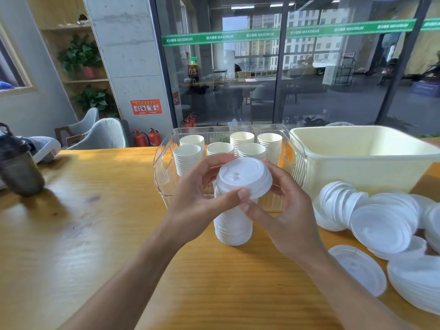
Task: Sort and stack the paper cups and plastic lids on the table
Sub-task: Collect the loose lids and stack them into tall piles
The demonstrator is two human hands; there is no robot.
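Both hands seat a white plastic lid on top of a standing column of lids.

The left hand (195,194) and right hand (283,210) each curl around the top lid (245,178), thumbs meeting at its near rim, probably so it can be pressed down evenly and nested. The lid faces up and tips slightly toward the camera. The lid stack (233,225) under it stands with its long axis upright on the wooden table (107,234), near centre. At 12 o'clock from the stack, touching or just behind it, sits a clear bin (164,177) holding paper cup stacks (242,141), mouths up. At 3 to 4 o'clock loose lids (383,225) lie toppled, some dome down, unsorted. A pale yellow tub (357,163) stands at 2 o'clock.
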